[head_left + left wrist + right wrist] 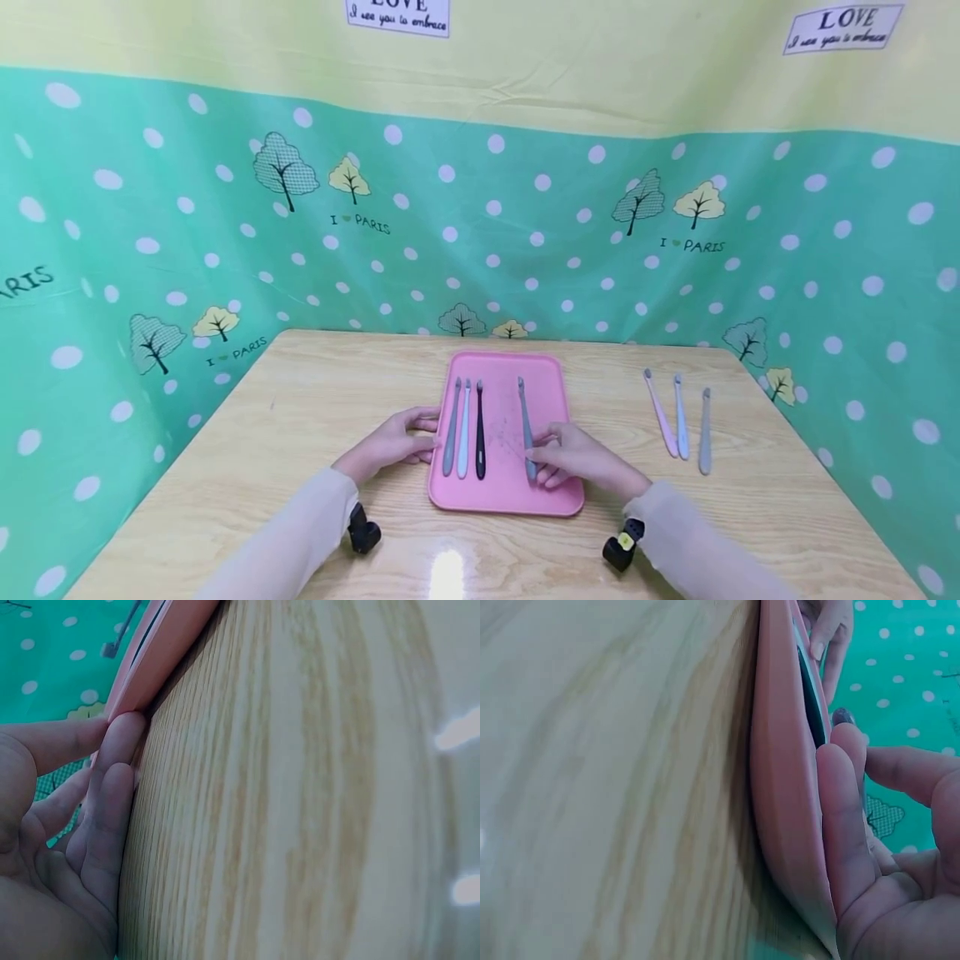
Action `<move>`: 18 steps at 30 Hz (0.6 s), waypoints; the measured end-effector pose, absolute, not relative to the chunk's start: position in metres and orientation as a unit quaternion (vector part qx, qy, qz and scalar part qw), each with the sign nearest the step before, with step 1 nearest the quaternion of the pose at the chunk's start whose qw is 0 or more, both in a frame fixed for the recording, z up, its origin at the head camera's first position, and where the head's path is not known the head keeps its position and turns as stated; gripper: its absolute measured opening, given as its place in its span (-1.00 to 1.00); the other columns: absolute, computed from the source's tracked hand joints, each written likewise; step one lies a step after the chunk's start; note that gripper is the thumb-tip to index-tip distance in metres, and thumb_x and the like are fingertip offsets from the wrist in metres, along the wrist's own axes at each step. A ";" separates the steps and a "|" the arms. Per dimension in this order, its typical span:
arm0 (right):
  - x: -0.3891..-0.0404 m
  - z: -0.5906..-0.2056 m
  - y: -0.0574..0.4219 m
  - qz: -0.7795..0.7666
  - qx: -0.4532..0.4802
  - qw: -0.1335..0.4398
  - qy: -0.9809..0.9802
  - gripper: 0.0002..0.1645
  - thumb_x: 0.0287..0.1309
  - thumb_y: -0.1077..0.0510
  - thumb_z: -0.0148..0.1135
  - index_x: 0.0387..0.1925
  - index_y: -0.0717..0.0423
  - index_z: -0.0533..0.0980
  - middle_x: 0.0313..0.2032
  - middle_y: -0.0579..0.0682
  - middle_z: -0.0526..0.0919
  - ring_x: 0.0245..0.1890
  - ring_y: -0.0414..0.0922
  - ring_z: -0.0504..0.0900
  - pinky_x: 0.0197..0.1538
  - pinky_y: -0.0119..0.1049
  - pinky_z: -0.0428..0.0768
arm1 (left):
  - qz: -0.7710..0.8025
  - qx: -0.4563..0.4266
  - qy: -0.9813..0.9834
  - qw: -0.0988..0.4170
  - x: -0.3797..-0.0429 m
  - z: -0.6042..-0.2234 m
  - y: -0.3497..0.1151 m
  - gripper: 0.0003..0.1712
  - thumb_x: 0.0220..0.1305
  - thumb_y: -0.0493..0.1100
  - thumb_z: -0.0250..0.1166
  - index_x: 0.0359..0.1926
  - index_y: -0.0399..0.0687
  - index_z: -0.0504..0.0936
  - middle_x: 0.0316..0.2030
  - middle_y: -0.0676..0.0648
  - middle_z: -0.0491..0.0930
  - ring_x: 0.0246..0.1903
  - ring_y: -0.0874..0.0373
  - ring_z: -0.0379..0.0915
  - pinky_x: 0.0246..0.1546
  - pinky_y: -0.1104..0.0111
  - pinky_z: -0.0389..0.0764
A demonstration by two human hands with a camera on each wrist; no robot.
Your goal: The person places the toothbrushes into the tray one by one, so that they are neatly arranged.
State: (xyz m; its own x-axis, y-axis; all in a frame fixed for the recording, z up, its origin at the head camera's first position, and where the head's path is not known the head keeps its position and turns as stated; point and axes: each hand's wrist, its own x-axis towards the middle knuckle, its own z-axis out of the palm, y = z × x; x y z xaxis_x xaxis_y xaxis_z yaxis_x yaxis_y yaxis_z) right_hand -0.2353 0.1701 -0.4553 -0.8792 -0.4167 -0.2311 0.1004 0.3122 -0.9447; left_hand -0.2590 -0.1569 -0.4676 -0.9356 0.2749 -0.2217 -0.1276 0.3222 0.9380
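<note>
A pink tray (498, 500) lies on the wooden table. My left hand (397, 443) holds its left rim, thumb and fingertips at the edge in the left wrist view. With thumb and fingers, my right hand (572, 457) pinches the lower handle of a grey toothbrush (523, 412) over the tray's right half; its dark tip shows past the fingers in the right wrist view. On the tray's left side, side by side, lie another grey toothbrush (452, 433), a light blue toothbrush (463, 437) and a black toothbrush (480, 437), all with heads pointing away.
To the tray's right on the table (315, 375) lie a pink toothbrush (662, 417), a blue toothbrush (681, 421) and a further grey toothbrush (706, 433). A green and yellow patterned curtain (525, 217) hangs behind the table and along both sides.
</note>
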 end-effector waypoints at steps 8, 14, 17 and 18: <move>-0.235 -0.455 0.152 -0.581 -0.095 0.217 0.779 -0.36 0.31 0.16 0.31 0.19 0.52 0.29 -0.38 0.19 0.66 -0.50 -0.12 0.69 -0.35 -0.20 0.73 | 0.586 0.047 0.791 0.170 -0.259 -0.469 -0.158 -0.27 0.30 -0.22 0.37 0.45 -0.11 0.34 0.06 -0.18 0.50 -0.36 0.05 0.66 -0.30 0.23 0.70; -0.237 -0.460 0.140 -0.573 -0.100 0.208 0.786 -0.41 0.27 0.20 0.32 0.14 0.55 0.33 -0.41 0.18 0.67 -0.52 -0.11 0.70 -0.39 -0.22 0.73 | 0.587 0.054 0.790 0.167 -0.259 -0.472 -0.159 -0.26 0.30 -0.21 0.38 0.45 -0.10 0.34 0.06 -0.18 0.50 -0.37 0.05 0.66 -0.32 0.23 0.69; -0.238 -0.460 0.134 -0.567 -0.100 0.202 0.792 -0.41 0.27 0.19 0.32 0.13 0.55 0.35 -0.43 0.16 0.68 -0.52 -0.12 0.70 -0.39 -0.22 0.73 | 0.587 0.057 0.790 0.166 -0.259 -0.472 -0.159 -0.26 0.30 -0.20 0.38 0.45 -0.11 0.34 0.06 -0.18 0.49 -0.37 0.04 0.66 -0.33 0.23 0.69; -0.238 -0.459 0.132 -0.567 -0.098 0.202 0.793 -0.41 0.27 0.19 0.33 0.13 0.55 0.35 -0.43 0.16 0.68 -0.52 -0.12 0.70 -0.38 -0.21 0.73 | 0.587 0.058 0.790 0.166 -0.259 -0.473 -0.160 -0.26 0.30 -0.20 0.38 0.45 -0.11 0.34 0.06 -0.18 0.49 -0.37 0.04 0.66 -0.33 0.23 0.69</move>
